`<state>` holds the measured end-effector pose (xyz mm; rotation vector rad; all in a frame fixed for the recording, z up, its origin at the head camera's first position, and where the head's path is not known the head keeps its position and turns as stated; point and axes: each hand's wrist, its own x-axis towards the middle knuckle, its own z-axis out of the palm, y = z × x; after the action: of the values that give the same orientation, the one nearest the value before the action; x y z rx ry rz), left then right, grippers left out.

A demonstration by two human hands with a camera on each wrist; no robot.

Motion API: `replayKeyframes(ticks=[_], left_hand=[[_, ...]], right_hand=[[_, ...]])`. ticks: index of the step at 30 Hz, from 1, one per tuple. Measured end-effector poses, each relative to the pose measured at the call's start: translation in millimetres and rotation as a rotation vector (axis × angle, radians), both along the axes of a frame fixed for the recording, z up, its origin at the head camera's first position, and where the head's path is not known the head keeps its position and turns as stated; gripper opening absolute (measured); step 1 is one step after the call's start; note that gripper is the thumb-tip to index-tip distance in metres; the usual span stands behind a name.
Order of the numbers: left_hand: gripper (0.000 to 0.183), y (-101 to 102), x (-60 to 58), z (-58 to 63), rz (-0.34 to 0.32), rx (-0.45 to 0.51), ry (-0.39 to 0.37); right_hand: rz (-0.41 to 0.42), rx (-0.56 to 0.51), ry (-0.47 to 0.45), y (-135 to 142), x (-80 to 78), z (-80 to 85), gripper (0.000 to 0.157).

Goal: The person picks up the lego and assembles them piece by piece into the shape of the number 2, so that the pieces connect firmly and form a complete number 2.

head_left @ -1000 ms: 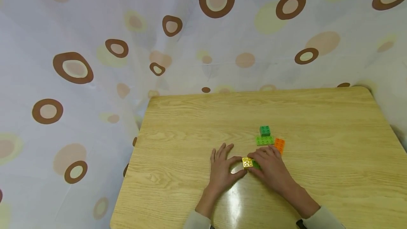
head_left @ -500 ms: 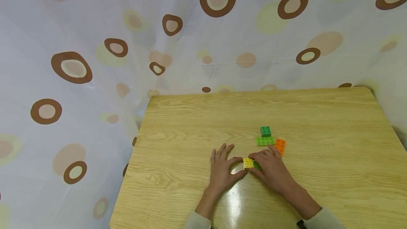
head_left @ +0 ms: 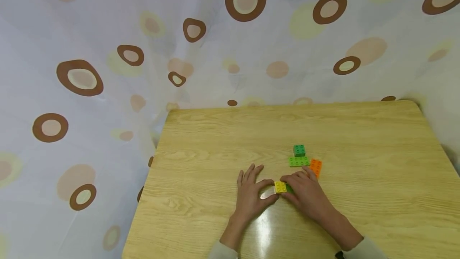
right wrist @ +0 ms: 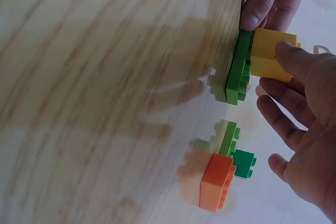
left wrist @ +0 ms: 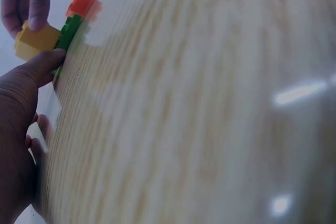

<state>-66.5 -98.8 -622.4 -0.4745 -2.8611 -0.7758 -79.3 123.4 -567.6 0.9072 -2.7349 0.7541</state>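
Between the two hands' fingertips, head view: the yellow four-stud toy brick [head_left: 280, 187], studs up, right in the thick of it, with a green studded plate [head_left: 289, 189] peeking out under the right-side fingers.
Left hand [head_left: 249, 197]: thumb and index curving in, tips on the plate's end; the other three fingers fanned well apart.
Right hand [head_left: 305, 189]: thumb and fingertips clamped on the yellow brick.
Orange brick [head_left: 316, 168]: just beyond the right fingers, partly covered by them.
Lime eight-stud plate [head_left: 298, 161]: out past the right fingertips, dark green four-stud brick [head_left: 299, 150] right behind it, all on the wood-grain tabletop [head_left: 201, 143].
Left wrist view, green edge: a left digit reaches onto it; yellow beside that tip, under a right finger; orange beyond.
Right wrist view, yellow block: pinched by the right thumb against the fingers, meeting the plate's studs; fully seated or not, I cannot tell.
Plate's far end: gripped at the left thumb tip, its opposing fingertip hidden here.
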Motion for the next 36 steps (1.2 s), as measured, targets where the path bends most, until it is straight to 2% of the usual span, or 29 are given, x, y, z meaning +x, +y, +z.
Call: replayKeyframes(ticks=[8, 13, 28, 36], left_hand=[[0.038, -1.1, 8.6, -3.7, -0.004, 0.01, -0.022], [0.039, -1.1, 11.5, -4.3, 0.002, 0.006, -0.009], [0.038, 0.5, 1.5, -5.9, 0.018, 0.009, 0.006], [0.039, 1.0, -0.2, -3.8, 0.011, 0.021, 0.005]], right_hand=[[0.006, 0.023, -0.024, -1.0, 7.3, 0.0, 0.045], [0.016, 0.029, 0.01, -1.7, 8.6, -2.8, 0.045], [0.028, 0.063, 0.08, -1.6, -2.0, 1.8, 0.041], [0.052, 0.153, 0.109, -3.7, -5.4, 7.3, 0.04]])
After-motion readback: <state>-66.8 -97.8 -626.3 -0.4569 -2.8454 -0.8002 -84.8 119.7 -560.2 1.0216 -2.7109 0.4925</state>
